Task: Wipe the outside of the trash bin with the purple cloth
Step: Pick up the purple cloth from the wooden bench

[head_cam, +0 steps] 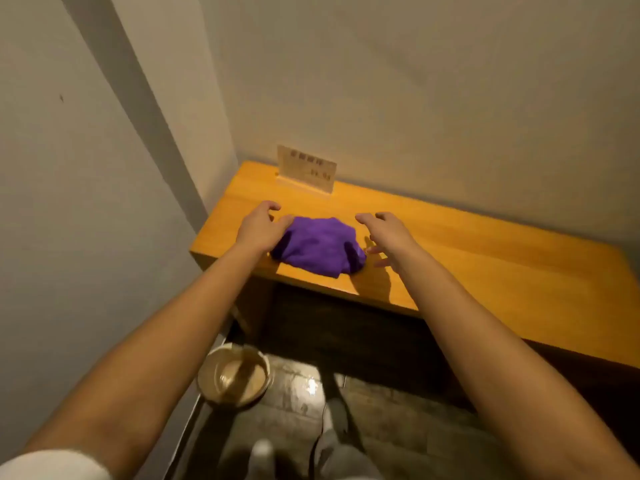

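A crumpled purple cloth (318,245) lies near the front left edge of a wooden desk (485,251). My left hand (261,226) hovers at the cloth's left side, fingers apart, its thumb touching the fabric. My right hand (384,233) is just right of the cloth, fingers spread, holding nothing. A small round trash bin (233,375) with a pale liner stands on the floor below the desk's left end, against the left wall.
A small card sign (306,168) in a wooden stand sits at the desk's back edge by the wall. Walls close in on the left and behind. The dark tiled floor (398,427) and my feet (263,452) show below.
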`<state>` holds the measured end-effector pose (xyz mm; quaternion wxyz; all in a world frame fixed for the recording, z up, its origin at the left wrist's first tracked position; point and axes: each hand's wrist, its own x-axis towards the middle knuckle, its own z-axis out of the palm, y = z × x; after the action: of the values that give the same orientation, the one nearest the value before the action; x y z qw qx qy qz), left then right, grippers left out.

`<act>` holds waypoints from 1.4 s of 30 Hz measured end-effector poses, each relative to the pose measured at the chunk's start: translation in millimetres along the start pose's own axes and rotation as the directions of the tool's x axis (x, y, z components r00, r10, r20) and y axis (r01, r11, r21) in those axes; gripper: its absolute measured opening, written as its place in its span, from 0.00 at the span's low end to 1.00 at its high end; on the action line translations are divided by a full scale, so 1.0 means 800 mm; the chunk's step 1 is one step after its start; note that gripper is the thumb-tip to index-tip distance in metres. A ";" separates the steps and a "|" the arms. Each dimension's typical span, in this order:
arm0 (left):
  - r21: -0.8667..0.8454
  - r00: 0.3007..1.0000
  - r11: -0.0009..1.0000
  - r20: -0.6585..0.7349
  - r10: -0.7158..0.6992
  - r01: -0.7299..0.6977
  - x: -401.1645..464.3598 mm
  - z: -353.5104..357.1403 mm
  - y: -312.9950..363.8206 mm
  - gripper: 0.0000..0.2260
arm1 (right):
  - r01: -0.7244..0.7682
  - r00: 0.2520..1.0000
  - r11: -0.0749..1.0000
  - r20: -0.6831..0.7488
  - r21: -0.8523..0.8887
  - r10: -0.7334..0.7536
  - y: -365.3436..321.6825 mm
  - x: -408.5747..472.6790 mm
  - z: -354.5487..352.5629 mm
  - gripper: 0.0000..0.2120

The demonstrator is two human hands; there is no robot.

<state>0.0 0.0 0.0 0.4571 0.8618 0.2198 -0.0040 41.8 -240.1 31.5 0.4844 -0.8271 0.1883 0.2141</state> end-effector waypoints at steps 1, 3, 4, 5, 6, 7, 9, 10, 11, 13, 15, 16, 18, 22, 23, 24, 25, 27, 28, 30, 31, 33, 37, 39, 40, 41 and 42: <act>0.050 0.999 0.998 0.025 -0.036 0.034 0.002 0.006 0.003 0.23 | 0.002 1.000 0.999 0.008 -0.052 -0.001 -0.001 0.006 0.006 0.39; 0.088 0.995 0.991 0.012 -0.101 0.100 0.001 0.018 0.004 0.25 | 0.028 0.999 0.989 0.035 -0.147 -0.024 0.000 0.012 0.019 0.41; 0.074 0.991 0.989 -0.006 -0.131 0.131 -0.003 0.022 0.006 0.26 | 0.042 0.997 0.988 0.067 -0.148 -0.032 0.002 0.014 0.028 0.41; 0.076 0.988 0.985 -0.028 -0.152 0.154 -0.005 0.028 0.006 0.27 | 0.060 0.996 0.984 0.082 -0.168 -0.046 0.003 0.016 0.038 0.41; 0.079 0.985 0.982 -0.039 -0.168 0.171 -0.006 0.033 0.007 0.28 | 0.076 0.994 0.981 0.097 -0.179 -0.059 0.004 0.017 0.045 0.40; 0.063 0.983 0.982 -0.042 -0.176 0.179 -0.007 0.037 0.007 0.28 | 0.099 0.990 0.979 0.112 -0.177 -0.080 0.005 0.020 0.052 0.40; -0.076 0.985 0.982 -0.019 -0.172 0.170 -0.012 0.043 0.007 0.24 | 0.122 0.987 0.983 0.124 -0.140 -0.105 0.008 0.023 0.064 0.41; -0.186 0.984 0.967 -0.003 -0.179 0.175 -0.015 0.046 0.005 0.20 | 0.122 0.987 0.988 0.119 -0.099 -0.110 0.011 0.024 0.068 0.40; -0.295 0.981 0.937 0.012 -0.192 0.187 -0.020 0.047 0.004 0.17 | 0.114 0.988 0.992 0.108 -0.050 -0.108 0.014 0.025 0.070 0.38; -0.468 0.977 0.861 0.023 -0.211 0.197 -0.033 0.046 0.002 0.14 | 0.072 0.991 0.995 0.111 0.070 -0.080 0.020 0.024 0.071 0.32; -0.599 0.976 0.778 0.035 -0.213 0.191 -0.046 0.042 0.001 0.11 | 0.016 0.986 0.978 0.159 0.208 -0.050 0.023 0.017 0.070 0.28; -0.659 0.975 0.728 0.041 -0.218 0.190 -0.053 0.038 0.002 0.10 | 0.002 0.980 0.964 0.189 0.266 -0.054 0.023 0.012 0.069 0.26; -0.757 0.976 0.628 0.056 -0.212 0.180 -0.068 0.032 0.002 0.09 | 0.031 0.969 0.930 0.218 0.367 -0.119 0.024 0.000 0.064 0.22; -0.780 0.976 0.593 0.107 -0.189 0.200 -0.110 0.022 -0.005 0.13 | 0.120 0.946 0.851 0.202 0.511 -0.255 0.024 -0.036 0.050 0.19; -0.750 0.976 0.628 0.117 -0.183 0.208 -0.121 0.021 -0.011 0.13 | 0.151 0.934 0.852 0.210 0.501 -0.289 0.026 -0.045 0.048 0.17; -0.724 0.975 0.654 0.124 -0.186 0.217 -0.133 0.020 -0.018 0.13 | 0.182 0.922 0.862 0.223 0.474 -0.317 0.029 -0.056 0.047 0.14; -0.706 0.976 0.677 0.115 -0.183 0.210 -0.145 0.017 -0.027 0.12 | 0.206 0.911 0.871 0.239 0.445 -0.337 0.034 -0.067 0.046 0.12; -0.656 0.988 0.746 -0.004 -0.153 0.112 -0.163 0.008 -0.041 0.12 | 0.213 0.892 0.887 0.290 0.409 -0.348 0.045 -0.087 0.043 0.08; -0.603 0.988 0.797 -0.104 -0.112 0.027 -0.171 0.001 -0.048 0.12 | 0.201 0.884 0.890 0.315 0.408 -0.344 0.054 -0.098 0.043 0.08; -0.452 0.960 0.876 -0.276 0.040 -0.166 -0.188 -0.019 -0.061 0.14 | 0.200 0.861 0.891 0.361 0.408 -0.359 0.069 -0.118 0.049 0.07; -0.377 0.950 0.898 -0.291 0.117 -0.226 -0.197 -0.030 -0.066 0.16 | 0.207 0.842 0.897 0.396 0.389 -0.367 0.073 -0.129 0.054 0.05; -0.262 0.968 0.933 -0.121 0.221 -0.246 -0.211 -0.048 -0.071 0.21 | 0.242 0.794 0.929 0.493 0.281 -0.356 0.075 -0.152 0.063 0.05; -0.135 0.922 0.977 0.332 0.200 -0.164 -0.248 -0.066 -0.108 0.20 | 0.458 0.718 0.888 0.602 -0.032 -0.349 0.083 -0.201 0.093 0.08; -0.217 0.920 0.973 0.363 0.150 -0.073 -0.271 -0.062 -0.131 0.12 | 0.518 0.706 0.853 0.598 -0.069 -0.380 0.098 -0.218 0.100 0.10; -0.262 0.925 0.965 0.358 0.126 -0.030 -0.282 -0.056 -0.139 0.09 | 0.522 0.711 0.851 0.582 -0.061 -0.395 0.108 -0.223 0.100 0.11; -0.289 0.936 0.957 0.337 0.104 -0.002 -0.291 -0.049 -0.145 0.08 | 0.507 0.732 0.861 0.548 -0.041 -0.405 0.120 -0.226 0.098 0.13; -0.300 0.950 0.954 0.302 0.079 0.016 -0.299 -0.041 -0.150 0.09 | 0.465 0.773 0.885 0.488 -0.004 -0.405 0.130 -0.226 0.095 0.16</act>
<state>-268.1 -5.2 -25.7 0.6109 0.7747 0.1294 -0.0989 -176.9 -202.3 20.5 0.4992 -0.7986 -0.1462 0.3028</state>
